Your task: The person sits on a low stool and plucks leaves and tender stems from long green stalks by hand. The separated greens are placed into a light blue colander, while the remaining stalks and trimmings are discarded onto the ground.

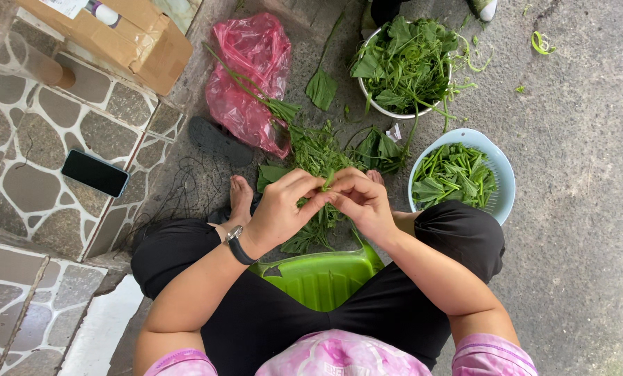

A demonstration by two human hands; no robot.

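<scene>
My left hand [283, 209] and my right hand [360, 202] meet in front of me, both pinching a green leafy vegetable stem [317, 226] that hangs down between them. A black watch is on my left wrist. More loose greens [318, 150] lie on the concrete just beyond my hands. To the right a light blue colander [504, 182] holds picked stems and leaves. A white bowl [371, 103] farther off is heaped with leafy greens. I sit on a low green plastic stool [322, 278].
A pink plastic bag [252, 76] lies on the ground at upper centre, a dark sandal [217, 139] beside it. A black phone [95, 173] rests on the stone-patterned step at left. A cardboard box [127, 38] stands at top left. Another person's foot shows at the top edge.
</scene>
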